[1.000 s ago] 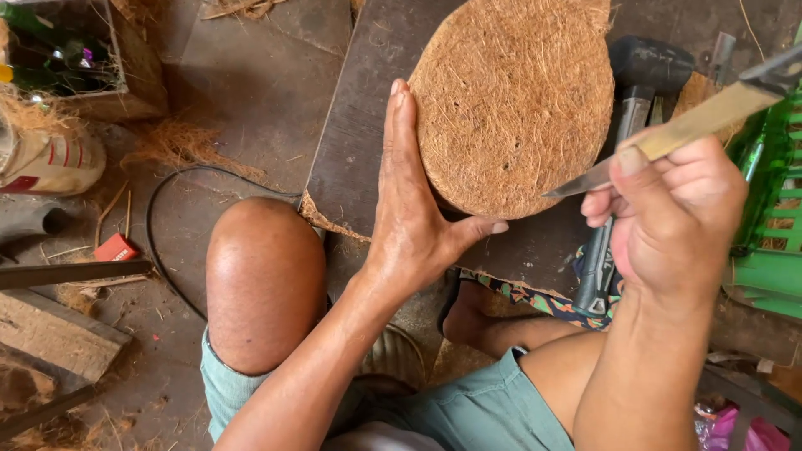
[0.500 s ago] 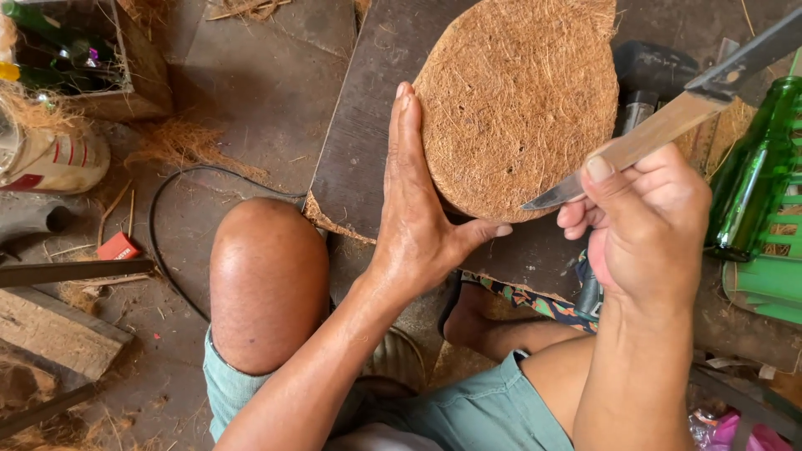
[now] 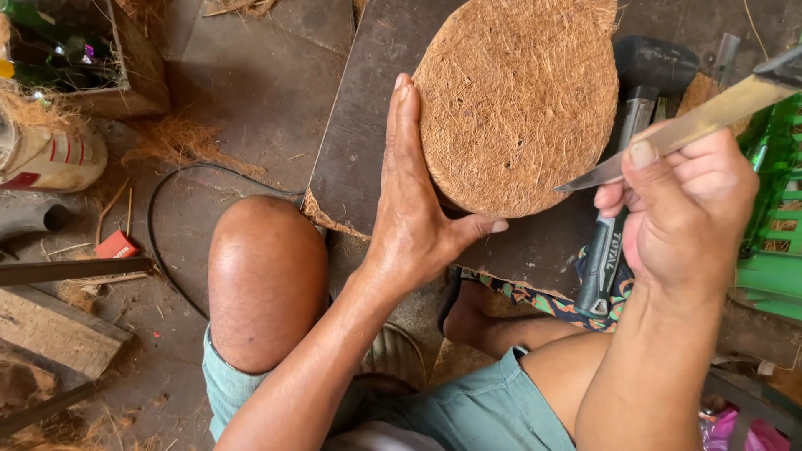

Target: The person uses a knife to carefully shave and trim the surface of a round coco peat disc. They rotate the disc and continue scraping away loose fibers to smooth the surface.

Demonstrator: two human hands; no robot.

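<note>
A round brown coconut-fibre mat (image 3: 518, 100) lies on a dark flat board (image 3: 368, 142). My left hand (image 3: 413, 209) lies flat along the mat's left edge, thumb hooked under its near rim. My right hand (image 3: 681, 209) grips a long metal blade (image 3: 668, 134) with a pale handle end, its tip touching the mat's near right edge.
A black-headed hammer (image 3: 635, 150) lies on the board right of the mat. A green plastic crate (image 3: 773, 217) stands at far right. My bare knee (image 3: 263, 276) is below the board. A wooden box with bottles (image 3: 67, 58), a black cable and wood planks lie left.
The blade tip has moved in against the mat's near right edge, and my right hand has shifted slightly. My left hand stays on the mat's edge.
</note>
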